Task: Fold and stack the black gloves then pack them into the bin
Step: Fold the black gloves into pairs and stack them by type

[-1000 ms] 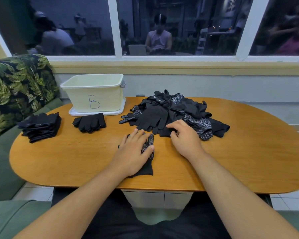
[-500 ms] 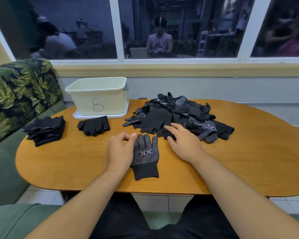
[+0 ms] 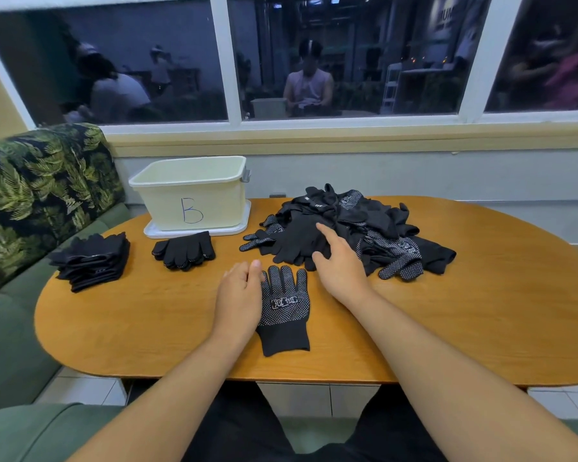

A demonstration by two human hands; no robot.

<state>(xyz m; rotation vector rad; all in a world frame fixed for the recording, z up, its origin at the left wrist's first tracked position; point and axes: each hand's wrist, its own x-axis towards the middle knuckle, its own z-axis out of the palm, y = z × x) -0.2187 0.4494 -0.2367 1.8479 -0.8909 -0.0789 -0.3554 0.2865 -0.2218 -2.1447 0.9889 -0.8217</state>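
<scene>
Black glove [image 3: 284,308] lay flat at six o'clock on the table [image 3: 481,311], the left hand [image 3: 239,301] relaxed and empty at its nine o'clock. The right hand [image 3: 339,265], straight-fingered and empty, reached the tangled pile [image 3: 364,225] at one o'clock; a tug might drag extras along.

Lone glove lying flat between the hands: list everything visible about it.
The glove is black knit fabric with white grip dots on palm and fingers and a white printed logo. It lies flat on the table, fingers pointing toward the window, plain cuff toward the near edge. The left hand rests along its left edge; the right hand does not touch it.
</scene>
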